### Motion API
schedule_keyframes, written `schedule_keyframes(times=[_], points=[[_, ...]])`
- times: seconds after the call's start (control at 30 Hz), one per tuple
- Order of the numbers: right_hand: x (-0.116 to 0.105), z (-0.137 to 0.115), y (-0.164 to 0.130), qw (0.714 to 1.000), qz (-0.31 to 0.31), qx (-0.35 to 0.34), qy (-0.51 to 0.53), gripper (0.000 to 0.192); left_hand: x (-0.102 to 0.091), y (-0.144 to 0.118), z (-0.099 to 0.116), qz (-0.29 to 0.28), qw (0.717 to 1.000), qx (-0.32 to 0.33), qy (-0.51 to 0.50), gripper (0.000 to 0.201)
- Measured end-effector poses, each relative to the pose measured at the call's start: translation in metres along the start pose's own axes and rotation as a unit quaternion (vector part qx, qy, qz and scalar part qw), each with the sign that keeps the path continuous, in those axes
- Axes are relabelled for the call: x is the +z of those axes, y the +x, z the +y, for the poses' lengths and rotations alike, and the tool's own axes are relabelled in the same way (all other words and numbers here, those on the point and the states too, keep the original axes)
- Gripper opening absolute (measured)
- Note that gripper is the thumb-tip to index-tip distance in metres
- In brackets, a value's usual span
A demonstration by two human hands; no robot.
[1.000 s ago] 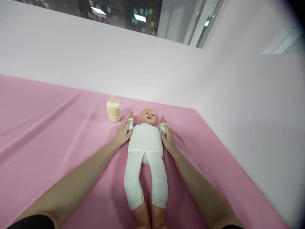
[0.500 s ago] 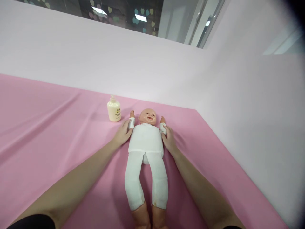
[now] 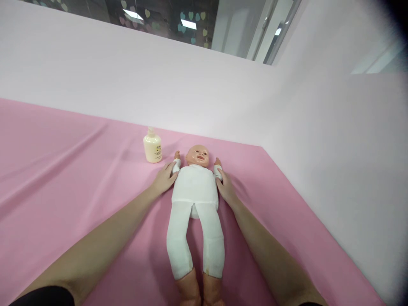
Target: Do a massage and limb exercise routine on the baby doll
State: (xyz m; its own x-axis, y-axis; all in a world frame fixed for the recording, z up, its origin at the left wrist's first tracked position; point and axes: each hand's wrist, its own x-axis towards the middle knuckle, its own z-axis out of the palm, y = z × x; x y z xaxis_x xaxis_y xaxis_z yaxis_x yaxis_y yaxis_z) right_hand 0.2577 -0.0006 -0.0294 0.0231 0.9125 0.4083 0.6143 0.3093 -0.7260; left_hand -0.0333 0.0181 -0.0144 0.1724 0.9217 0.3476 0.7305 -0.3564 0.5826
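A baby doll [image 3: 195, 187] with a white cloth body lies on its back, head away from me, its arms raised beside its head. My left hand [image 3: 165, 176] is closed around the white sleeve of the doll's arm [image 3: 176, 166] on the left side. On the other side, my right hand [image 3: 226, 185] grips the matching doll's arm [image 3: 217, 171]. Both of the doll's small hands stick out beyond my fingers. A cream-coloured pump bottle [image 3: 153, 147] stands upright just beyond my left hand, not touched.
Beneath the doll spreads a pink sheet [image 3: 79, 170] with some creases at the left. A white wall [image 3: 143, 76] rises behind it, and another white wall [image 3: 344, 161] stands at the right. Dark glass [image 3: 165, 17] with heart-shaped decorations shows above.
Both of the doll's arms have come down slightly toward me in my hands. The doll's body and the pump bottle have stayed in place.
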Motion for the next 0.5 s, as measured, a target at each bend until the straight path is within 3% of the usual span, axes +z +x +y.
schedule_keyframes(times=[0.27,0.5], points=[[-0.002,0.0,-0.001,0.999,0.004,0.028,0.032,0.049,-0.002,-0.002,0.004,-0.013,0.998,-0.045,0.04,0.057],[-0.006,-0.014,-0.004,0.984,0.064,0.0,0.169,0.076,-0.006,-0.003,0.009,0.06,0.993,-0.002,-0.1,0.075]])
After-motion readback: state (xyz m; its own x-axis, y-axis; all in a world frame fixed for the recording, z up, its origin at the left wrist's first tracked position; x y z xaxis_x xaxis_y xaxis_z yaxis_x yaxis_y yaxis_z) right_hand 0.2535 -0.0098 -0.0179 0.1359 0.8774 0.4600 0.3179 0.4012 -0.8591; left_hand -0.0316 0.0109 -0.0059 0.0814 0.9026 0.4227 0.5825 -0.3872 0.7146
